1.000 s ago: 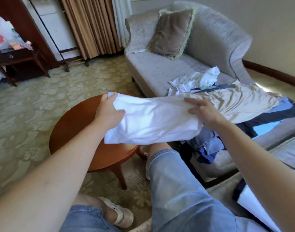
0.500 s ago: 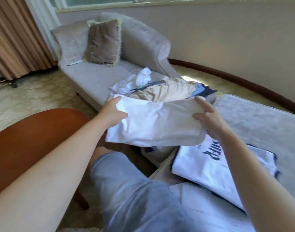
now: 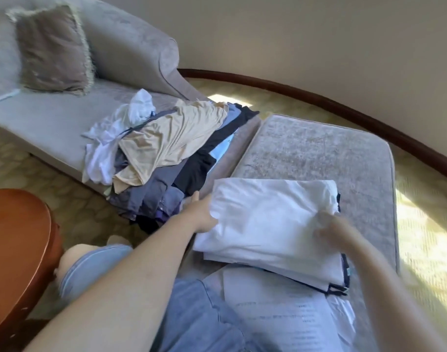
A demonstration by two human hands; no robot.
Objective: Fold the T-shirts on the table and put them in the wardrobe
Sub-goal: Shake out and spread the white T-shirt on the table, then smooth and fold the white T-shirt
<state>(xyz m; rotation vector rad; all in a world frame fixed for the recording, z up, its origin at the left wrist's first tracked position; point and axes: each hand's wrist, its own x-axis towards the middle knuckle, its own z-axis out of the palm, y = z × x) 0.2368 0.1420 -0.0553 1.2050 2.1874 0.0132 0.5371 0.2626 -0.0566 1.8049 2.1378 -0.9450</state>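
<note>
The folded white T-shirt (image 3: pixel 270 219) sits on or just over the stack of folded shirts (image 3: pixel 338 278) on the grey ottoman (image 3: pixel 318 148), with its long axis running 10 to 4 o'clock. The left hand (image 3: pixel 204 217) grips its 9 o'clock end with the fingers tucked under. The right hand (image 3: pixel 331 231) at 3 o'clock is blurred, so I cannot tell its hold.

Before me the shirt (image 3: pixel 268 219) lies on a stack (image 3: pixel 335 284) on the ottoman (image 3: pixel 318 148) — pile (image 3: pixel 166 148) on the sofa (image 3: pixel 52 123) to my left, counter (image 3: pixel 16 245) nearer.

Folded white T-shirt (image 3: pixel 268 217) in left hand (image 3: pixel 204 218) and right hand (image 3: pixel 331 232), over grey cushion (image 3: pixel 318 148), clothes pile (image 3: pixel 171 138) beyond
</note>
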